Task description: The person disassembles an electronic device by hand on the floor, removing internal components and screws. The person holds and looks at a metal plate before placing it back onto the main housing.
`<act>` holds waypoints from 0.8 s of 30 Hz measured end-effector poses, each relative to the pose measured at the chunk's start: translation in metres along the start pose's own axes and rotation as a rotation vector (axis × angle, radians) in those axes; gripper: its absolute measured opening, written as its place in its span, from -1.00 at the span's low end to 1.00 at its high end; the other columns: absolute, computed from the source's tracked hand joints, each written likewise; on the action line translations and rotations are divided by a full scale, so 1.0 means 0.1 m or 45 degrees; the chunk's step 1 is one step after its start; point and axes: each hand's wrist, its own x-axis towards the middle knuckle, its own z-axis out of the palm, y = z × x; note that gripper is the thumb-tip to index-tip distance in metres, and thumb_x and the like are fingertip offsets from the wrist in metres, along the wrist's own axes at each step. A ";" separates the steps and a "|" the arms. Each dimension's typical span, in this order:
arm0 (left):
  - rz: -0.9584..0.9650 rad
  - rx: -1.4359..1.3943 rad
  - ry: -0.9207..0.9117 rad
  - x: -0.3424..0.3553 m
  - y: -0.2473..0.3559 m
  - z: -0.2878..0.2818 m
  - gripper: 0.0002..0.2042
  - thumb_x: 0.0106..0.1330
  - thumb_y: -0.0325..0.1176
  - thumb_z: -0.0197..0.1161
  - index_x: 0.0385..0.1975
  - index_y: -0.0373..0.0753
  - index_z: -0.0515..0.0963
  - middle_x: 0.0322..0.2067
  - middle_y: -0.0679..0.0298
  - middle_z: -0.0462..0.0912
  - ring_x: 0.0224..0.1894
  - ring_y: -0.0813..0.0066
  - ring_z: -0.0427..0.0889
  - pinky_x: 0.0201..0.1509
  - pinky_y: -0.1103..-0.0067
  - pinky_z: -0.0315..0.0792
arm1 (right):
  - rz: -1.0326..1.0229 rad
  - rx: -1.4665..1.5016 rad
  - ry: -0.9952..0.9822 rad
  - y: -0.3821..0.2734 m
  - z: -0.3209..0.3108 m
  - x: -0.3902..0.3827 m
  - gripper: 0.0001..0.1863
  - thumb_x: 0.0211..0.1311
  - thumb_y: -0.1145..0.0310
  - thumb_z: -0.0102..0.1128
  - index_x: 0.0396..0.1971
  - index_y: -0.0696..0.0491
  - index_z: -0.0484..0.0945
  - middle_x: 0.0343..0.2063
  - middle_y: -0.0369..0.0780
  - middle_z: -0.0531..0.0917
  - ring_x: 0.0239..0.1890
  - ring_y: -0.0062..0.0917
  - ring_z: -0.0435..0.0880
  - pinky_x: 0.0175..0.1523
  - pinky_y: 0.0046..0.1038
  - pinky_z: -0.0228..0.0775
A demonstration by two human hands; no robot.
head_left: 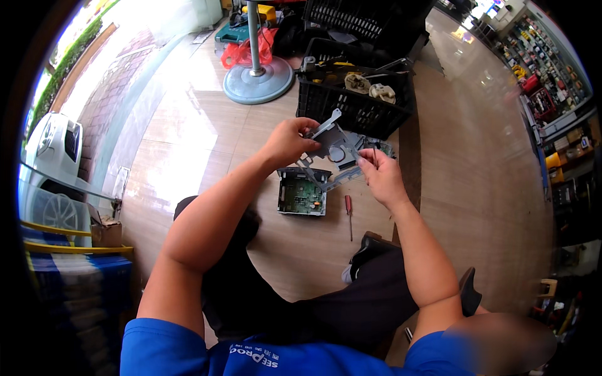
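Note:
My left hand (296, 139) is closed on a grey metal frame (337, 183) with bent rails and a tab (329, 123) sticking up. Opposite it, my right hand (378, 174) pinches the frame's right side, where a thin dark piece shows at the fingers. Behind and under the frame lies a metal mechanism (336, 155) with a round silver plate. An open dark housing (296, 193) exposing a green circuit board sits nearer me on the tiled floor. A red-handled screwdriver (348, 210) lies to its right.
A black crate (323, 100) of tools stands beyond my hands, beside a round pedestal base (238, 86) and red bag (236, 54). At left are glass, a cardboard box (106, 233), blue-white stacked goods (72, 282) and a white car outside. Shelves (539, 75) line the right.

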 end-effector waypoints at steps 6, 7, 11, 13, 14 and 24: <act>-0.033 -0.043 -0.086 -0.06 0.09 -0.04 -0.57 0.04 -0.47 0.44 -0.02 -0.27 0.59 -0.35 0.23 0.67 -0.32 0.51 0.62 -0.22 0.57 0.50 | -0.014 -0.241 -0.047 0.19 -0.02 0.11 -0.85 0.36 0.40 0.09 -0.27 0.16 0.57 -0.52 -0.40 0.56 -0.56 -0.81 0.38 -0.47 -0.67 0.24; -0.035 -0.044 -0.085 -0.07 0.13 -0.06 -0.57 0.04 -0.47 0.44 -0.02 -0.27 0.59 -0.35 0.23 0.67 -0.32 0.51 0.62 -0.22 0.57 0.50 | -0.013 -0.241 -0.048 0.23 -0.04 0.13 -0.85 0.36 0.40 0.09 -0.27 0.16 0.57 -0.52 -0.40 0.56 -0.56 -0.81 0.38 -0.47 -0.67 0.24; -0.129 -0.143 -0.303 -0.14 0.33 -0.19 -0.63 0.24 -0.50 0.29 0.06 -0.34 0.51 -0.27 0.26 0.67 -0.27 0.60 0.62 -0.19 0.63 0.50 | -0.095 -0.289 -0.027 0.23 -0.13 0.17 -0.86 0.35 0.41 0.08 -0.28 0.14 0.57 -0.50 -0.38 0.60 -0.57 -0.79 0.39 -0.47 -0.66 0.25; -0.212 -0.331 -0.311 -0.15 0.33 -0.26 -0.72 0.37 -0.39 0.16 0.03 -0.31 0.55 -0.29 0.25 0.67 -0.30 0.56 0.60 -0.20 0.59 0.51 | 0.066 -0.191 -0.064 0.12 -0.12 0.15 -0.87 0.36 0.40 0.08 -0.27 0.12 0.57 -0.49 -0.39 0.61 -0.58 -0.80 0.37 -0.46 -0.68 0.23; -0.204 -0.410 -0.340 -0.16 0.33 -0.29 -0.72 0.45 -0.35 0.02 0.05 -0.29 0.53 -0.27 0.23 0.67 -0.28 0.54 0.61 -0.20 0.56 0.52 | 0.066 -0.191 -0.074 0.12 -0.11 0.15 -0.87 0.36 0.40 0.08 -0.27 0.12 0.57 -0.49 -0.39 0.61 -0.58 -0.80 0.37 -0.46 -0.68 0.23; -0.274 -0.439 -0.277 -0.14 0.29 -0.37 -0.73 0.50 -0.34 -0.06 0.05 -0.28 0.49 -0.21 0.21 0.66 -0.21 0.51 0.63 -0.14 0.57 0.51 | -0.029 -0.175 -0.040 0.06 -0.07 0.10 -0.87 0.36 0.39 0.08 -0.25 0.11 0.58 -0.48 -0.41 0.62 -0.59 -0.83 0.35 -0.48 -0.70 0.21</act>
